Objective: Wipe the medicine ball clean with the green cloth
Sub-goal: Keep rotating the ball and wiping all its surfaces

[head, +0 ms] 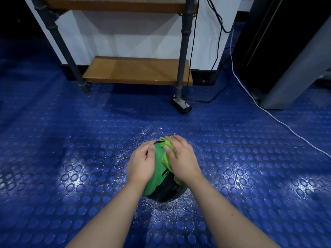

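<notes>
Seeing right fingers curled over a bunched green cloth, thumb pinning it from the left. Pressed onto the top right of the medicine ball. Left fingers laid almost flat along the ball's left curve, thumb up top, gripping nothing, just bracing. Right hand and left hand close together with a strip of the ball's green panel showing between them.

Ball green and black, sitting on the blue studded floor, near centre. Ringed by white specks: droplets or powder, can't tell which.

Further out: low wooden shelf on pipe legs at the far wall, black power brick just near its right leg, white cable trailing off right.

Reads as mid-wipe, upper right patch being worked. Left flank under the bracing palm and the floor-side underside probably not covered yet.

Next, likely: drag the cloth across the crown toward the near side, then roll the ball with the left hand to expose hidden faces. Needs a firm brace, since a round ball on a slick floor is prone to scoot under side load.
</notes>
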### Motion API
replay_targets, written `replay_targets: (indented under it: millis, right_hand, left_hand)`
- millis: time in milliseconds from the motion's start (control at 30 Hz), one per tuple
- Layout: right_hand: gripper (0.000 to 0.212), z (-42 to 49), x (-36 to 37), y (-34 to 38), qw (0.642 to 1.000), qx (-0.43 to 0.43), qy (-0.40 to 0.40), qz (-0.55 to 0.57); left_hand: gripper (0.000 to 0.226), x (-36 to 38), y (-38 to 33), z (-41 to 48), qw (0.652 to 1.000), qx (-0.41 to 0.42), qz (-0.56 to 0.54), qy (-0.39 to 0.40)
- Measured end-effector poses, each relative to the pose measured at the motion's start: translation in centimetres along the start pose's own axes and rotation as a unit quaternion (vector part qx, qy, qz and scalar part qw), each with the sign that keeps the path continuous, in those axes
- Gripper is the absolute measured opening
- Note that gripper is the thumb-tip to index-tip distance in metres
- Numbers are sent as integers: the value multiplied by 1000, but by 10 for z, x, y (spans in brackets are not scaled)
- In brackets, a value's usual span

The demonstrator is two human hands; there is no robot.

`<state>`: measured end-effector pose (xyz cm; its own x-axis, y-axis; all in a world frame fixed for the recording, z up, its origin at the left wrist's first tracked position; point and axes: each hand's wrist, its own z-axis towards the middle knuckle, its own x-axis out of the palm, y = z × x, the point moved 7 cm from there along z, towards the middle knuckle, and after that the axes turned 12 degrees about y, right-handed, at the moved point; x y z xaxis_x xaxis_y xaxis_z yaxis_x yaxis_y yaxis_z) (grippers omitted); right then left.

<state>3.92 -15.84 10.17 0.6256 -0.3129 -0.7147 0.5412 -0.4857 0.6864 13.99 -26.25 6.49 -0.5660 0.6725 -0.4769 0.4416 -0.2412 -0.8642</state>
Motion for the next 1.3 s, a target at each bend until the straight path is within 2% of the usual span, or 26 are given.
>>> replay_targets:
  millis: [100,200,367,467,633,767,900,1000,1100,1167,1300]
  right_hand:
    - [35,10,-14,-28,993,85,10,82]
    - [33,11,-20,-32,992,116,-2,59]
    - [25,-11,-8,-2,998,-22,-64,7]
    - [23,-12,-9,-1,996,-54,-67,5]
    - [28,17,-23,-29,993,111,24,33]
    - [22,11,-15,-8,999,36,-12,7]
    - [21,-12,-7,6,998,-34,-61,-8]
    - [31,-32,-3,10,995,-84,-28,-33]
    - [35,-46,-10,1,989,-130,36,-54]
    - [31,-45,-24,-15,993,-106,54,-27]
    - [21,-36,-40,-72,992,61,17,106]
  left_hand:
    - [35,11,-11,7,997,-15,77,8]
    - [37,18,-22,10,992,-36,120,14]
    - [35,7,-18,11,991,-81,109,5]
    - [36,7,-16,9,995,-36,97,4]
    - [51,14,-17,-2,993,32,111,-2]
    - [35,6,-14,1,996,0,91,-14]
    - [33,4,-14,9,996,-35,86,15]
    - [31,3,-10,16,996,-46,64,37]
    - [28,4,-10,15,997,-3,14,72]
    - [28,3,-8,14,996,26,-18,88]
    - [26,-7,5,5,988,22,-95,117]
